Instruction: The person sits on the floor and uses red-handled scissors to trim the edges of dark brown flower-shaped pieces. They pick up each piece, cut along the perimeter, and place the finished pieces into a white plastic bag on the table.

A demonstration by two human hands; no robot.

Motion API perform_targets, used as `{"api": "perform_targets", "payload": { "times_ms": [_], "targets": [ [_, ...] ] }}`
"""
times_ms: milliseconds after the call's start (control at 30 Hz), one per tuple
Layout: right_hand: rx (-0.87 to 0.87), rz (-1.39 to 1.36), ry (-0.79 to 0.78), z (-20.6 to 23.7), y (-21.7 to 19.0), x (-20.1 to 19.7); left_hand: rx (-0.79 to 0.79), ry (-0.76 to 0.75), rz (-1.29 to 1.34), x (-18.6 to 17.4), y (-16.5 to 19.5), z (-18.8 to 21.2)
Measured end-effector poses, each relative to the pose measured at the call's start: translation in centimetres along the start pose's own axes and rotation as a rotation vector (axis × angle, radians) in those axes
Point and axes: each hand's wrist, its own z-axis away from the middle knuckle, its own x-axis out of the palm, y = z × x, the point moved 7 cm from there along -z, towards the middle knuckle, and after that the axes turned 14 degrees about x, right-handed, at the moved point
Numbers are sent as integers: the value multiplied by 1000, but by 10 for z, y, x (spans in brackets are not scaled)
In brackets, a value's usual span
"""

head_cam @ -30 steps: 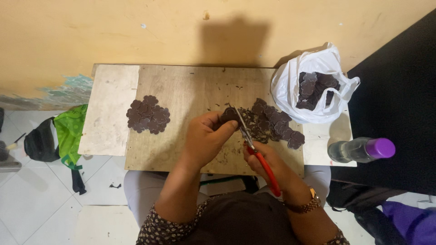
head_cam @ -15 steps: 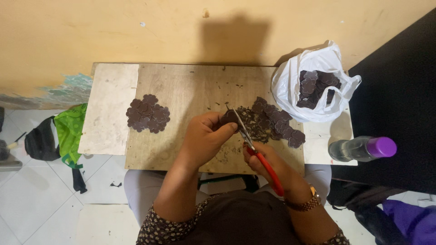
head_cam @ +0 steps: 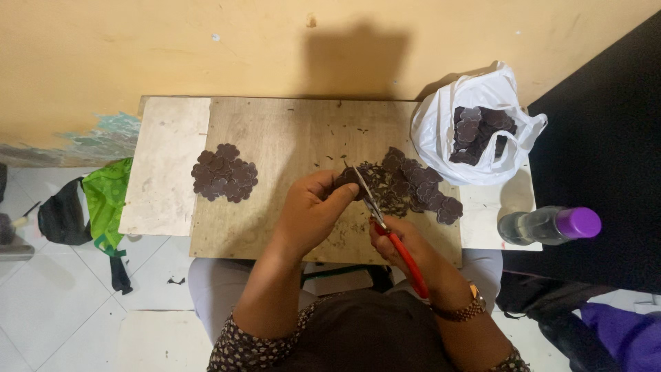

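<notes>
The left hand pinches a small dark scalloped fabric piece — thin, limp, light, best held by its edge — while the right hand grips red-handled scissors.

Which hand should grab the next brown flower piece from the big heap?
Probably the left hand. Its fingers only pinch one small dark piece beside the big heap, while the right hand is full with the red-handled scissors.

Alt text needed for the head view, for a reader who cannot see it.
Seen from above, the right hand works red-handled scissors on a dark flower-shaped piece pinched in the left hand, over a wooden board with two piles of similar pieces.
</notes>
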Motion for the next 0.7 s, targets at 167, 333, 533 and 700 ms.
{"api": "perform_targets", "payload": {
  "times_ms": [167, 333, 533, 700],
  "targets": [
    [-58, 27, -24, 10, -6, 5, -29, -56, -138, 0, 7, 4],
    [-94, 34, -27, 11, -8, 7, 88, -49, -125, 2, 17, 3],
    [-43, 19, -2, 11, -6, 6, 40, -7, -67, 2, 5, 4],
    [-80, 11, 20, 11, -8, 4, 72, 15, 206, 8, -4, 1]
  ]
}}
